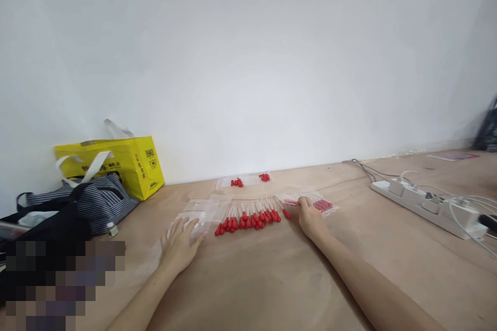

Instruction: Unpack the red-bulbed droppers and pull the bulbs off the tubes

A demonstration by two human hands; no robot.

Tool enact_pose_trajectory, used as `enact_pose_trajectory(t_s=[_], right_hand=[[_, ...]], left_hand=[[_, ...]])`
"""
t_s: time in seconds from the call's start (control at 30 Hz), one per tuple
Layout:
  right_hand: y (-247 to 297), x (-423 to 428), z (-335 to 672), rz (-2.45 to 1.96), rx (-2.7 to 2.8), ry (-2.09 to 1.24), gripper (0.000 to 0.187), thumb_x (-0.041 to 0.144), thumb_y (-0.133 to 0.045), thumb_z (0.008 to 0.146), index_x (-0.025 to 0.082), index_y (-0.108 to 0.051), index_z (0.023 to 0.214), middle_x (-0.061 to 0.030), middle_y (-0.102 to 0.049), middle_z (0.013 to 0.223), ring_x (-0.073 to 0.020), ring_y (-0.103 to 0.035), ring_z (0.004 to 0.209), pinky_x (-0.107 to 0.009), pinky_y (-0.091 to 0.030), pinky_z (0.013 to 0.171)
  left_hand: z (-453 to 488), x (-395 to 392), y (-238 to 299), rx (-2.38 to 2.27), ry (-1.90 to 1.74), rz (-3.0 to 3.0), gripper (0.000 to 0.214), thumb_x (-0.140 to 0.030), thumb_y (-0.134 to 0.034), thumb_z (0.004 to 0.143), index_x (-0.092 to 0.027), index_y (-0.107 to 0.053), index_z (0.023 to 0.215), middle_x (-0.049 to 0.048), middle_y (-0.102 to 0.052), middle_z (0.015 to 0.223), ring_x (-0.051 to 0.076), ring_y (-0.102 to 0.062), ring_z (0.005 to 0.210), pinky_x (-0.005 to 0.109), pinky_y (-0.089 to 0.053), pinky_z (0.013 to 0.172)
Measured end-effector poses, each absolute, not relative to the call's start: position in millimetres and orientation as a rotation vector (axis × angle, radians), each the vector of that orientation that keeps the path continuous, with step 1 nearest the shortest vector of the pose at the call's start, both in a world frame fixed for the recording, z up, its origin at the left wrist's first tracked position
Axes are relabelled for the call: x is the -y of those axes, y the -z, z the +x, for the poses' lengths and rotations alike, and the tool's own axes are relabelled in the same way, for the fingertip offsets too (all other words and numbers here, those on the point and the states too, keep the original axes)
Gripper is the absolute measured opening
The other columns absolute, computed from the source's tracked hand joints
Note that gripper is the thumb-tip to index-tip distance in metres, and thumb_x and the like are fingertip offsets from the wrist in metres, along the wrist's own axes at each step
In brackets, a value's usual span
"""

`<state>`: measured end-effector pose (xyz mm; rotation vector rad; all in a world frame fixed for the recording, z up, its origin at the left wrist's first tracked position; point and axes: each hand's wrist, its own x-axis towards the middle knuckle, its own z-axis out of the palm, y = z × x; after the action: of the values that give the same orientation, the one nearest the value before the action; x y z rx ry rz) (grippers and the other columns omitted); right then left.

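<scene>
A row of several clear droppers with red bulbs [250,219] lies on the wooden table [272,279] in front of me. My left hand [179,245] rests flat, fingers spread, on a pile of clear plastic bags [202,212] left of the row. My right hand [309,215] is at the right end of the row, fingers curled by a single red-bulbed dropper [287,213] and touching a filled bag of droppers [320,204]. Whether it grips anything is unclear.
Two more packed bags with red bulbs [248,181] lie near the white wall. A yellow shopping bag [116,163], a striped bag [87,199] and a black bag sit at the left. A white power strip [423,204] with cables lies at the right.
</scene>
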<state>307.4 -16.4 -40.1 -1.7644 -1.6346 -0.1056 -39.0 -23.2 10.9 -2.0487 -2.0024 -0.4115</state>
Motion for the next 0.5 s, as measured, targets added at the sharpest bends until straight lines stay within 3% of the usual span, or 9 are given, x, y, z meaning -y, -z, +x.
enact_pose_trajectory(t_s=[0.23,0.37,0.5], right_hand=[[39,12,310,-1.600,1.275,0.032,0.013,0.025,-0.029,0.083,0.018,-0.040,0.081,-0.0064,-0.056,0.069,-0.0205,-0.055,0.065,-0.029,-0.038,0.057],[35,11,314,-1.520,1.040,-0.013,0.015,0.033,-0.029,0.082,0.020,-0.036,0.079,-0.0099,-0.059,0.071,-0.0237,-0.058,0.068,-0.033,-0.041,0.058],[28,14,306,-1.358,1.002,-0.100,0.021,0.041,-0.029,0.084,0.021,-0.035,0.082,-0.0083,-0.061,0.078,-0.0200,-0.061,0.075,-0.031,-0.046,0.063]], left_hand=[[-9,40,8,1.541,0.699,-2.260,0.029,-0.037,-0.046,0.077,-0.024,-0.060,0.100,0.0085,-0.055,0.114,0.027,-0.040,0.115,0.047,-0.029,0.092],[-2,43,13,1.372,0.789,-2.363,0.025,-0.036,-0.049,0.076,-0.025,-0.061,0.095,0.0064,-0.057,0.110,0.028,-0.044,0.110,0.048,-0.032,0.090],[-2,42,14,1.333,0.882,-2.376,0.024,-0.035,-0.048,0.076,-0.025,-0.060,0.094,0.0062,-0.058,0.107,0.028,-0.046,0.108,0.049,-0.034,0.089]])
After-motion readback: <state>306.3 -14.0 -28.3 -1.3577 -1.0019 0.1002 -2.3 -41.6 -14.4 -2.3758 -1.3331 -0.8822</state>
